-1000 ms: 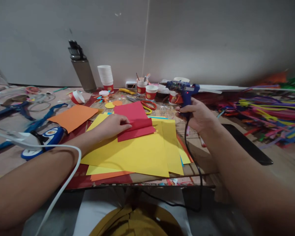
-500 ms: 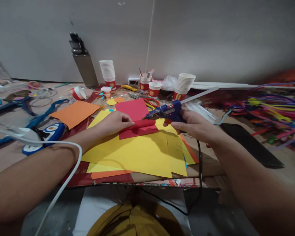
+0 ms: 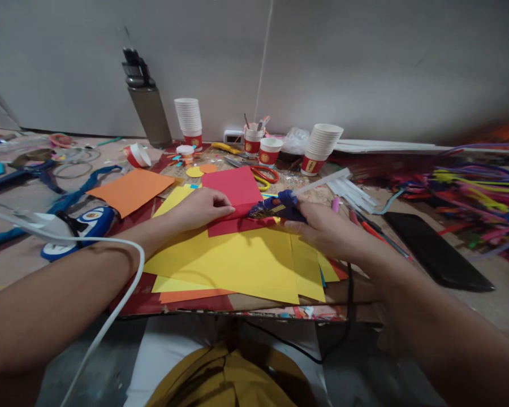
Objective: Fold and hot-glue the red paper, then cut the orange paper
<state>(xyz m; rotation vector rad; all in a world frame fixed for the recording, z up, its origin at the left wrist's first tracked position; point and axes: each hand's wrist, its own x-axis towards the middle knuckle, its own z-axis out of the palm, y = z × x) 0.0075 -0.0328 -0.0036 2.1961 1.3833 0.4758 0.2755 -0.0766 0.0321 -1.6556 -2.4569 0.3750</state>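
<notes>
My right hand (image 3: 318,223) is wrapped round a dark blue glue gun (image 3: 280,206), with a white glue stick rising from its back. The gun's nozzle touches or hovers just over the fold of a red sheet (image 3: 233,186); the exact contact cannot be made out. Thumb and fingers of my left hand (image 3: 203,208) pinch the red paper beside the fold, left of the nozzle. Beneath it lie yellow sheets (image 3: 233,265), with orange paper (image 3: 195,295) showing under their front edge.
Paper cup stacks (image 3: 189,121) and a bottle (image 3: 150,116) stand at the back. Scissors (image 3: 265,174) lie behind the red sheet. A black phone (image 3: 439,249) and pipe cleaners (image 3: 483,203) are at right. A white cable (image 3: 138,260) crosses my left forearm.
The glue gun has moved down and slightly left along the red sheet's fold, and my right hand has lowered with it. My left hand keeps its pinch. The view has shifted slightly.
</notes>
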